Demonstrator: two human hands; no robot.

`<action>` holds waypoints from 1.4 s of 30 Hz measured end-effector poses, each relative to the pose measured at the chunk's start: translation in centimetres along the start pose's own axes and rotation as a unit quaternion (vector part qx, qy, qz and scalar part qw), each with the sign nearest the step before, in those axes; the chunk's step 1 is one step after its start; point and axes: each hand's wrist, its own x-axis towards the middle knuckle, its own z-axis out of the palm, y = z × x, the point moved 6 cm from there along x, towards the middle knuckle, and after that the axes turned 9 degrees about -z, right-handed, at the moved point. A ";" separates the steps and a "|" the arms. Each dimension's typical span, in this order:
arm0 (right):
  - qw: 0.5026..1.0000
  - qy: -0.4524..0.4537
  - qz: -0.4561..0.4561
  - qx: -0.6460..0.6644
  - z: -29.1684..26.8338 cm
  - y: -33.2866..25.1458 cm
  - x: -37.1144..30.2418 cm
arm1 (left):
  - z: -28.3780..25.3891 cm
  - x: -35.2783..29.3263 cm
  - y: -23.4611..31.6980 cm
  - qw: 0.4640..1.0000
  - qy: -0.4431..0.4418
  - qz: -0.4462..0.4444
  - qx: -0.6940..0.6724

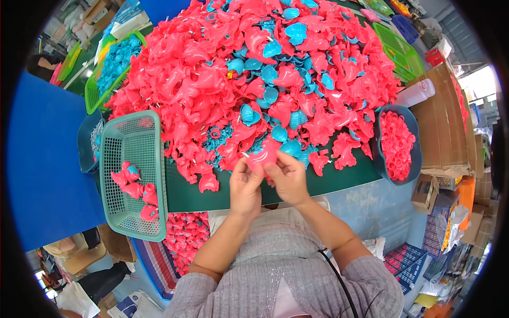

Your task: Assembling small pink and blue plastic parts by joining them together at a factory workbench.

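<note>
Close to the table's front edge, both of my hands grip one curved pink plastic part [263, 153]. My left hand [247, 185] pinches its left side between thumb and fingers. The lower right side is held by my right hand [288, 177], thumb pressed on the face. Just beyond my fingers rises a large heap of pink plastic shells [207, 79], mixed with teal cup-like pieces [296, 33]. To the left, a green mesh basket [159, 212] holds several pink assembled pieces [150, 194] with teal bits.
At right stands a blue-grey tub [378, 146] of small pink rings [396, 143], beside a cardboard box [442, 122] and a pale bottle [416, 93]. A small tub [84, 139] of metal bits sits left. Lime baskets [91, 95] flank the heap. Below the table lies a pile of pink pieces [186, 236].
</note>
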 end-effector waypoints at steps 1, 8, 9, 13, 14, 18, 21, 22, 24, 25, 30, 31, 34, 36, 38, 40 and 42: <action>1.000 0.000 -0.001 0.001 0.7 0.4 0.2 | -0.4 0.0 0.0 1.000 -0.001 0.000 0.001; 0.830 0.048 -0.311 -0.461 -1.6 -2.5 5.6 | -6.0 0.0 3.9 0.995 0.070 0.070 -0.018; 0.783 0.066 -0.335 -0.519 -2.2 -3.2 6.7 | -6.3 0.0 4.6 0.995 0.071 0.071 -0.020; 0.707 0.089 -0.433 -0.551 -1.4 -5.4 10.2 | -6.1 1.0 4.9 0.986 0.026 0.032 -0.164; 0.703 0.069 -0.418 -0.572 -0.7 -6.0 11.1 | -5.8 1.1 5.0 0.987 0.019 0.037 -0.156; 0.683 0.088 -0.303 -0.658 -2.5 -7.4 12.7 | -4.4 0.6 5.3 0.991 0.043 0.050 -0.115; 0.712 0.074 -0.167 -0.678 -5.6 -6.7 12.5 | -5.3 0.9 4.8 0.992 0.056 0.046 -0.106; 0.700 0.062 -0.161 -0.693 -5.7 -6.5 11.7 | -5.3 1.1 4.5 0.992 0.055 0.037 -0.104; 0.684 0.040 -0.186 -0.705 -5.4 -6.3 11.1 | -4.8 1.4 4.0 0.994 0.034 0.019 -0.106; 0.682 0.044 -0.185 -0.706 -5.6 -6.1 10.8 | -4.1 1.6 3.7 0.994 0.014 -0.001 -0.105; 0.671 0.028 -0.270 -0.690 -5.3 -5.5 10.0 | -1.7 2.4 2.8 0.992 -0.003 -0.029 -0.124; 0.664 0.012 -0.267 -0.698 -5.4 -5.1 9.9 | -1.4 2.6 2.5 0.991 -0.002 -0.032 -0.127; 0.650 0.013 -0.295 -0.700 -5.8 -4.4 10.5 | -0.6 3.4 1.7 0.987 -0.015 -0.054 -0.152; 0.643 0.009 -0.315 -0.698 -5.8 -4.6 10.4 | 0.0 3.9 1.4 0.984 -0.025 -0.055 -0.165; 0.668 0.010 -0.372 -0.644 -4.8 -6.4 9.9 | 0.5 4.5 1.7 0.982 -0.030 -0.051 -0.181; 0.792 0.014 -0.318 -0.522 -4.8 -7.7 9.1 | 0.8 4.8 1.9 0.975 -0.025 -0.064 -0.213; 0.947 -0.017 -0.182 -0.263 -5.5 -6.1 7.7 | 2.0 5.0 2.0 0.972 -0.029 -0.067 -0.222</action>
